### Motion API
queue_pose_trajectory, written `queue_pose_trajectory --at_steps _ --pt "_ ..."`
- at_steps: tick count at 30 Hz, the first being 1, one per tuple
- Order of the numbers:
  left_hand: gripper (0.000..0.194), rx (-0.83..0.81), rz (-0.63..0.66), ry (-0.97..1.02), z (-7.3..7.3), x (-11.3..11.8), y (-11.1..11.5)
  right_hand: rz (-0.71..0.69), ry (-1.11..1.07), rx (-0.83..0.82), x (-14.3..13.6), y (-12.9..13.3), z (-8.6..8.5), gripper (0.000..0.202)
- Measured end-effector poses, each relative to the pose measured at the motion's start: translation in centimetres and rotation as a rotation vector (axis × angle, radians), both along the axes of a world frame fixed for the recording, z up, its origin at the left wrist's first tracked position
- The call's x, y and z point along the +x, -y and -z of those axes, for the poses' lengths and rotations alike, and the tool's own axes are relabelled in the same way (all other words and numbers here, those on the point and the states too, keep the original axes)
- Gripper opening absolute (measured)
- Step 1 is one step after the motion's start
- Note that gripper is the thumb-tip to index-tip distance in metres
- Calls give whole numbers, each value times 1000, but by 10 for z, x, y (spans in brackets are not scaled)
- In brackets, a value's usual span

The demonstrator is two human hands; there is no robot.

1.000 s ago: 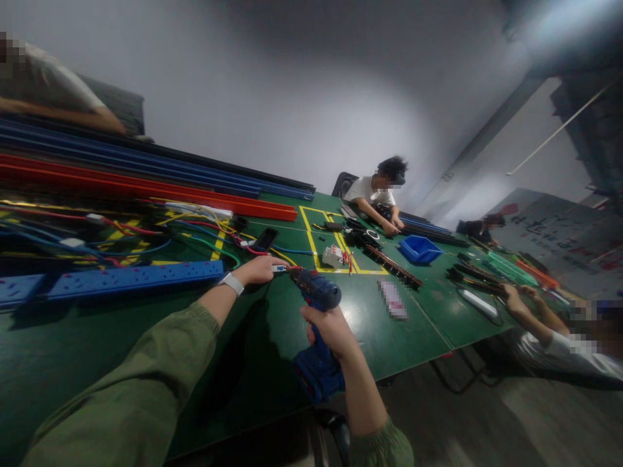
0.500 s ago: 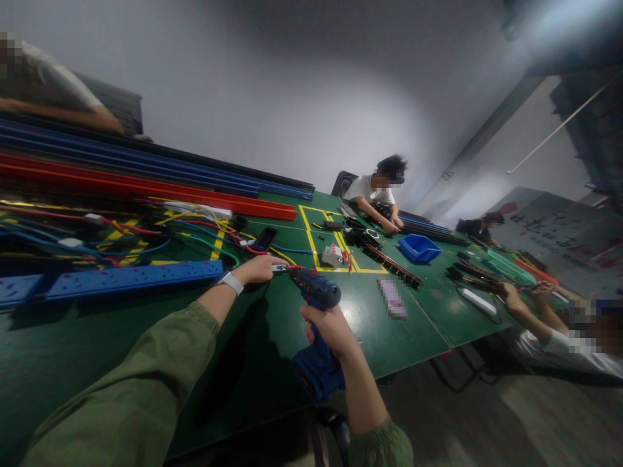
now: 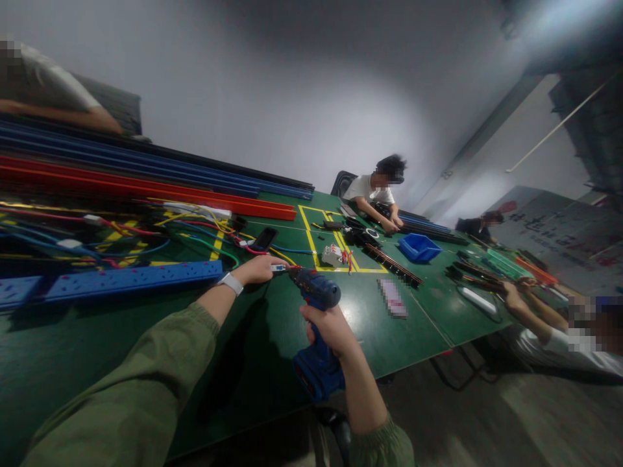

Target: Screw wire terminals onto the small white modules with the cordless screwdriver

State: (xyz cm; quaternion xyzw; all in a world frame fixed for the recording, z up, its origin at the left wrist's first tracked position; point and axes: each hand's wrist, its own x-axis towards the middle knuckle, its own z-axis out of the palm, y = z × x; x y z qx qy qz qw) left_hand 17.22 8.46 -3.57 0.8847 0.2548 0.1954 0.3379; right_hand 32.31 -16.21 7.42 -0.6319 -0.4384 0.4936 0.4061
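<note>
My right hand [image 3: 331, 327] is wrapped round the handle of a blue cordless drill [image 3: 318, 292], whose front end points left and away from me. Between the fingers of my left hand [image 3: 257, 269] is a small white-and-blue electrical part [image 3: 278, 268]; its exact kind is too small to make out. The drill's tip meets or nearly meets this part, above the green table [image 3: 272, 370]. Wires, yellow and green among them, run close behind my left hand. A dark phone-like device [image 3: 265, 239] lies just beyond it.
Blue socket strips [image 3: 136, 280] lie to the left, with red trunking [image 3: 195, 198] behind. White circuit breakers [image 3: 333, 254], a copper-coloured terminal bar [image 3: 394, 264], a pixelated flat item [image 3: 392, 298] and a blue bin [image 3: 419, 248] are to the right. Other people sit around the table.
My hands, the drill and the small part hold nearly the same position. At the right, a co-worker's hands have shifted slightly.
</note>
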Motion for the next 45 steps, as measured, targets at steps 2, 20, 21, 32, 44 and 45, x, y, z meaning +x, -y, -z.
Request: queue_pose_trajectory --at_steps 2,20,21,32,44,45 --pt "57 3 2 0 0 0 0 9 3 -14 0 0 1 31" --pt "56 23 -11 -6 0 -1 0 13 -17 14 0 -1 0 21" --pt "56 24 -12 -5 0 -1 0 15 -18 10 0 -1 1 21" --pt "53 33 -6 -7 0 0 -1 20 -10 -7 2 -2 3 21" --pt "55 38 1 2 2 -1 -2 0 9 4 2 -1 3 21" --pt "56 34 1 0 2 -1 -3 1 8 10 2 -1 3 21"
